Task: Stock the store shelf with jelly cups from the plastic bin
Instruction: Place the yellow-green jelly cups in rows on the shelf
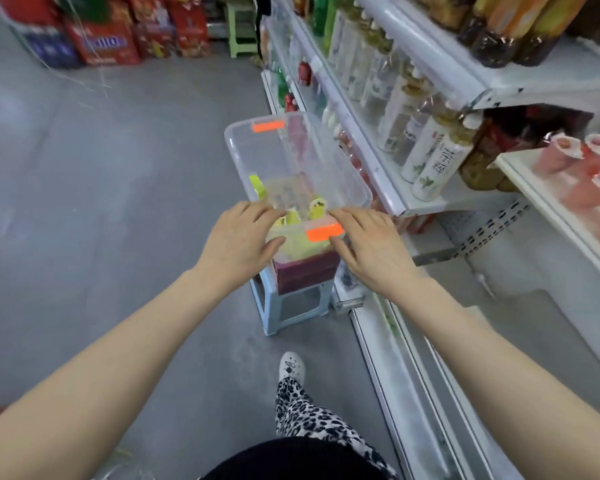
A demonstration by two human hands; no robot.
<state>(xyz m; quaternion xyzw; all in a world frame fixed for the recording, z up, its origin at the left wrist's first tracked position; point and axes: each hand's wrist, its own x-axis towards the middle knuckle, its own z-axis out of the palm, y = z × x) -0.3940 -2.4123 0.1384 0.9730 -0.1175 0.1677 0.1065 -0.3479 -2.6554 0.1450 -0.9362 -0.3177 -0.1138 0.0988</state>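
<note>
Left hand point(238, 237), right hand point(371, 244) holding bin point(243, 157) edge, floor point(118, 168) alongside

Only part-legible text: blue lettering, roughly "allo", on a red pack point(101, 43). Dark Chinese characters on a white bottle point(437, 164); I cannot read them.

The plastic bin point(274, 157) sits on a stool point(262, 299), left of the shelf point(371, 161); jelly cups point(291, 216) lie in its near end.

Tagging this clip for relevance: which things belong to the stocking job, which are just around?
Job: bin, jelly cups, shelf, left hand, right hand.
Around: bottles, blue stool, green stool, red bags.
</note>
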